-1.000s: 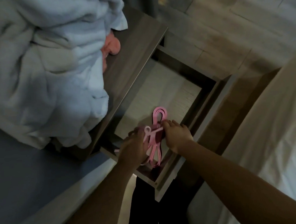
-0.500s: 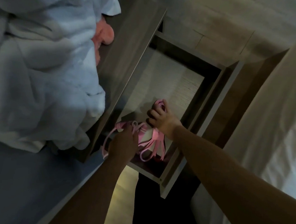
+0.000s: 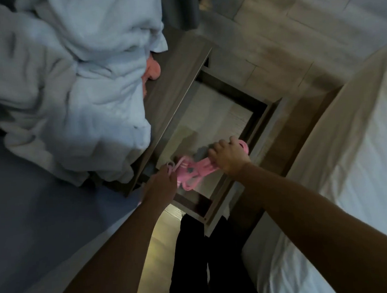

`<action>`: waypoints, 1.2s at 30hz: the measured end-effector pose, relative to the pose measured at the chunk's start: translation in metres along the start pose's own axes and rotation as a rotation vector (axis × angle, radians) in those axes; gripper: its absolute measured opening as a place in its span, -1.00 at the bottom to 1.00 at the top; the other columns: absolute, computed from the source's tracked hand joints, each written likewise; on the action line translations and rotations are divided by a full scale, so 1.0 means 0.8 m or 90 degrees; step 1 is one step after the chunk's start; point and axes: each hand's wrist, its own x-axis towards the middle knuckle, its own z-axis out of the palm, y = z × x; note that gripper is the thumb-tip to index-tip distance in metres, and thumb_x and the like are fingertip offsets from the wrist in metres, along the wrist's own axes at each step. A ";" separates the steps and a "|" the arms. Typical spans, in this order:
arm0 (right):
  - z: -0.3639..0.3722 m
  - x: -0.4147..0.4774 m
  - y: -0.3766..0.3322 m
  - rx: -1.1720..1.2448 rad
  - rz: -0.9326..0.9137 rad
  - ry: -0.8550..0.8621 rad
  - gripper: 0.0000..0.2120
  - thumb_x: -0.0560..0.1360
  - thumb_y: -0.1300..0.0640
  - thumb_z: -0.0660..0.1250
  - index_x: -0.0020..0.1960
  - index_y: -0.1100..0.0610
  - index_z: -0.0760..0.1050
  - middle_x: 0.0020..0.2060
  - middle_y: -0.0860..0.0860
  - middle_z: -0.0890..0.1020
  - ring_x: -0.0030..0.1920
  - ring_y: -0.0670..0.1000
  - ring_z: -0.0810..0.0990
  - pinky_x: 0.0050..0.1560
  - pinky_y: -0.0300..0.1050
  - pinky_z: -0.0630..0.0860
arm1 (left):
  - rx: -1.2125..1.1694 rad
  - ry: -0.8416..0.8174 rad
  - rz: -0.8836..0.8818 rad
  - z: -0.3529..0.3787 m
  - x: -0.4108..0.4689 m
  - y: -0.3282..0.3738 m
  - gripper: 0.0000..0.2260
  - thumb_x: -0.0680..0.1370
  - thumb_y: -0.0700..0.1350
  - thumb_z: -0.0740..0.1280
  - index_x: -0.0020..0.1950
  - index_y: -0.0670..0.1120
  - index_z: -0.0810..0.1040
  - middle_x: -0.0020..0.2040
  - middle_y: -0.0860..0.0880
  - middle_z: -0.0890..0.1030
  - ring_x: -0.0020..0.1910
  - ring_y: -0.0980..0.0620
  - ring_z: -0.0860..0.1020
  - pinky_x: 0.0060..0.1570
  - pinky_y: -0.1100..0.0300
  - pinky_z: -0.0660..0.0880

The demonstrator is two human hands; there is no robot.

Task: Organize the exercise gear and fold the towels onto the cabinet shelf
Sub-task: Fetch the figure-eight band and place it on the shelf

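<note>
Head view shows your left hand (image 3: 160,183) pinching one loop and your right hand (image 3: 230,158) curled around the pink resistance bands (image 3: 196,171), in the open drawer (image 3: 209,117) at 4 o'clock from the towel pile (image 3: 81,97); release unevenly and the loops may uncoil or snag the rim.

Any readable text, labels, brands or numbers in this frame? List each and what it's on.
No readable text anywhere.
pink bands: small dark mark, too blurred to read.
towels, drawer: no print visible.
</note>
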 end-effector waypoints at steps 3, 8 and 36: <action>-0.008 -0.058 0.009 0.105 0.159 -0.003 -0.54 0.46 0.03 0.40 0.30 0.10 0.38 0.20 0.10 0.53 0.22 0.14 0.50 0.27 0.17 0.39 | -0.042 0.002 -0.033 -0.021 -0.029 0.021 -0.73 0.68 -0.07 0.09 0.15 -0.21 0.48 -0.03 -0.17 0.57 -0.08 -0.13 0.56 -0.13 0.10 0.42; 0.010 -0.145 0.004 0.416 0.414 -0.055 -0.59 0.53 0.02 0.33 0.31 0.15 0.36 0.18 0.11 0.51 0.12 0.11 0.56 0.18 0.13 0.51 | -0.112 0.051 -0.040 -0.033 -0.070 0.038 -0.75 0.68 -0.06 0.12 0.01 -0.19 0.49 -0.14 -0.15 0.54 -0.15 -0.12 0.53 -0.14 0.14 0.35; -0.040 0.006 -0.134 1.385 0.539 0.170 -0.70 0.60 0.22 0.22 0.28 0.30 0.31 -0.22 0.13 0.45 -0.31 0.03 0.45 -0.27 -0.07 0.45 | -0.184 0.195 -0.047 -0.054 -0.124 -0.048 -0.85 0.65 -0.08 0.19 -0.10 -0.06 0.37 -0.27 0.01 0.50 -0.19 -0.17 0.58 -0.25 0.12 0.38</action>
